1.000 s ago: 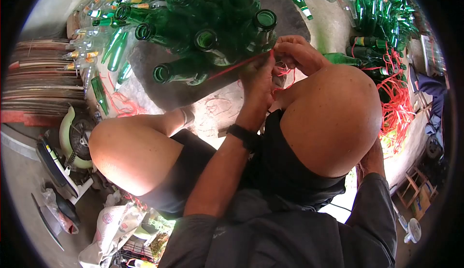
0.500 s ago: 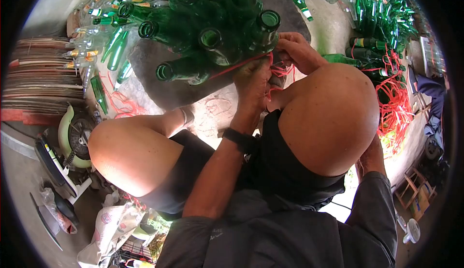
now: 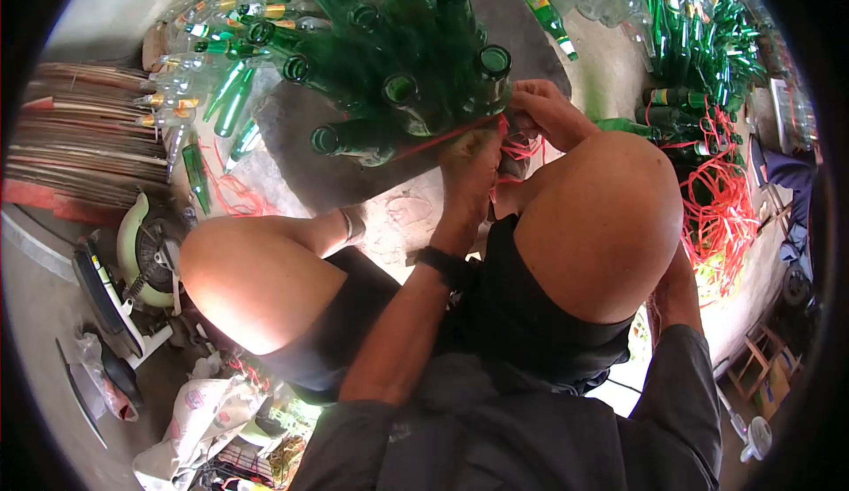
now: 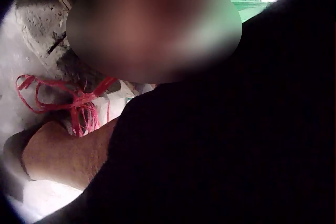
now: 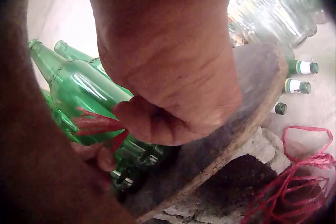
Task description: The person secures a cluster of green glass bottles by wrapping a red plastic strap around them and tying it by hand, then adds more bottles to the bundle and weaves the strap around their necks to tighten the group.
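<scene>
Green bottles (image 3: 424, 109) and both hands sit a bit lower in my head view than before. My right hand (image 3: 553, 118) pinches the red string (image 5: 97, 123) tight between thumb and finger. My left hand (image 3: 470, 168) curls round it, right beside. The bottles stand bunched on the dark slab (image 3: 305, 159), string along their near side.

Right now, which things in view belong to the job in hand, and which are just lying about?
In the job:
clustered green bottles
red strip against them, left hand and right hand at it
dark slab beneath them

Apparently lying about:
labelled green bottle
stacked sheets
patterned bag
red tangle on the right, possibly spare strip
</scene>
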The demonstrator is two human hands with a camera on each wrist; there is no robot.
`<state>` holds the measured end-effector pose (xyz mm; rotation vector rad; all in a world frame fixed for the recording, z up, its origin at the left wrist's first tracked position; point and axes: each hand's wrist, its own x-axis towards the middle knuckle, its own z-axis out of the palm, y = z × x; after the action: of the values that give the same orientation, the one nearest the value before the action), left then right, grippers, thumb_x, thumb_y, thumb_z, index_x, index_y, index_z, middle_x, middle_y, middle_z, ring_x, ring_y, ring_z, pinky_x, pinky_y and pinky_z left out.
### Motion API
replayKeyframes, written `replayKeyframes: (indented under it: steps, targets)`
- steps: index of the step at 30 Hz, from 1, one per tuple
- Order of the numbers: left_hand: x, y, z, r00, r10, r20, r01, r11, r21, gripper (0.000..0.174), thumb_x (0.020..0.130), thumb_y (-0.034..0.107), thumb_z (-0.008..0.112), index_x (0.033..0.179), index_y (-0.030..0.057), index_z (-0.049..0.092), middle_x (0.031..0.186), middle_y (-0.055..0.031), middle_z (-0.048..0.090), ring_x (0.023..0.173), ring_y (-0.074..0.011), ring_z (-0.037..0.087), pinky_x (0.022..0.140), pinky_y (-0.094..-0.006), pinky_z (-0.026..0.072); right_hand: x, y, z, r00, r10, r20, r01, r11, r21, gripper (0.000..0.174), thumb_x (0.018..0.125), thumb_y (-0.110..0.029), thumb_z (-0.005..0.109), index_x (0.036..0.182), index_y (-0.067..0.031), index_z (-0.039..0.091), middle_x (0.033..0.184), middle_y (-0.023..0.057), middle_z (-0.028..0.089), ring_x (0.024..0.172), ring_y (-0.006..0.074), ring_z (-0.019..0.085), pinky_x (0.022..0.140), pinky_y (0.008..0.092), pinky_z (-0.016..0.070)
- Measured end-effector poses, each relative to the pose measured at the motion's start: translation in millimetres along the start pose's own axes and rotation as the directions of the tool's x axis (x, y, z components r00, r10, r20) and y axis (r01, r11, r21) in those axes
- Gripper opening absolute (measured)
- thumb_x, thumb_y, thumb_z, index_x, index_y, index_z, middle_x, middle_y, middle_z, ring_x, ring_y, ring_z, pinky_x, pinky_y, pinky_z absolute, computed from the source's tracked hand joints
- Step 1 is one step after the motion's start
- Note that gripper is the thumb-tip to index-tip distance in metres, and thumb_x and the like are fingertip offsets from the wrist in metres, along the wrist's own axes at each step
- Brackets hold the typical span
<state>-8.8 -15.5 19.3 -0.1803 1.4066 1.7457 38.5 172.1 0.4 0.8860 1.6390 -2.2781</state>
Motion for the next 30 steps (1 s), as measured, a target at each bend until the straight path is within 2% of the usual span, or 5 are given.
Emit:
replayKeyframes:
  steps: [9, 17, 24, 28, 30]
  targets:
    - [-12.2, -6.6, 1.4, 0.995, 0.003, 0.098, -0.022, 0.981, 0.190, 0.017, 0.099, 0.017, 0.061, 0.100, 0.0010, 0.065, 0.077, -0.0029, 0.062, 0.061, -0.0080, 0.054, 0.056, -0.0245, 0.0433, -3.2, -4.8, -12.8, 1.000, 0.011, 0.018, -0.007, 0.984, -0.177, 0.020, 0.097, -0.026, 0.065, 0.086, -0.0095, 0.062, 0.065, -0.0046, 0.048, 0.053, 0.0056, 0.045, 0.046, 0.0250, 0.0367]
    - [-48.0, 23.1, -17.6, 0.958, 0.076, 0.275, -0.229, 0.780, 0.582, 0.031, 0.098, 0.015, 0.056, 0.121, -0.0026, 0.065, 0.096, -0.0152, 0.071, 0.087, -0.0207, 0.070, 0.076, -0.0323, 0.0549, -46.3, -46.4, -41.3, 0.951, -0.277, -0.136, 0.211, 0.905, -0.368, 0.026, 0.095, -0.028, 0.070, 0.105, -0.0035, 0.071, 0.072, -0.0048, 0.056, 0.061, 0.0061, 0.050, 0.054, 0.0240, 0.0387]
    - [-79.3, 51.4, -34.5, 0.845, 0.427, 0.323, -0.519, 0.504, 0.690, 0.027, 0.095, 0.011, 0.061, 0.120, -0.0009, 0.066, 0.106, -0.0176, 0.074, 0.094, -0.0221, 0.073, 0.078, -0.0315, 0.0562, -95.4, -150.9, -16.3, 0.907, -0.384, -0.175, 0.285, 0.864, -0.416, 0.018, 0.097, -0.022, 0.068, 0.099, -0.0039, 0.071, 0.074, -0.0064, 0.056, 0.061, 0.0013, 0.047, 0.054, 0.0209, 0.0374]
    - [-117.4, 103.2, -16.3, 0.694, 0.698, 0.176, -0.658, 0.517, 0.547, 0.025, 0.090, 0.001, 0.069, 0.115, -0.0001, 0.067, 0.097, -0.0121, 0.073, 0.086, -0.0177, 0.073, 0.072, -0.0293, 0.0568, -98.6, -197.4, 17.1, 0.800, -0.600, 0.004, 0.459, 0.607, -0.649, 0.012, 0.099, -0.013, 0.063, 0.094, -0.0039, 0.070, 0.074, -0.0060, 0.056, 0.063, 0.0053, 0.047, 0.057, 0.0249, 0.0396]
    - [-127.0, 125.2, -12.1, 0.633, 0.754, 0.177, -0.699, 0.458, 0.549, 0.028, 0.089, -0.002, 0.069, 0.117, -0.0003, 0.065, 0.101, -0.0118, 0.070, 0.082, -0.0158, 0.071, 0.070, -0.0282, 0.0563, -94.7, -213.6, 37.6, 0.596, -0.766, 0.242, 0.651, 0.284, -0.703, 0.013, 0.098, -0.011, 0.063, 0.092, 0.0000, 0.067, 0.075, -0.0058, 0.057, 0.066, 0.0086, 0.048, 0.059, 0.0286, 0.0407]
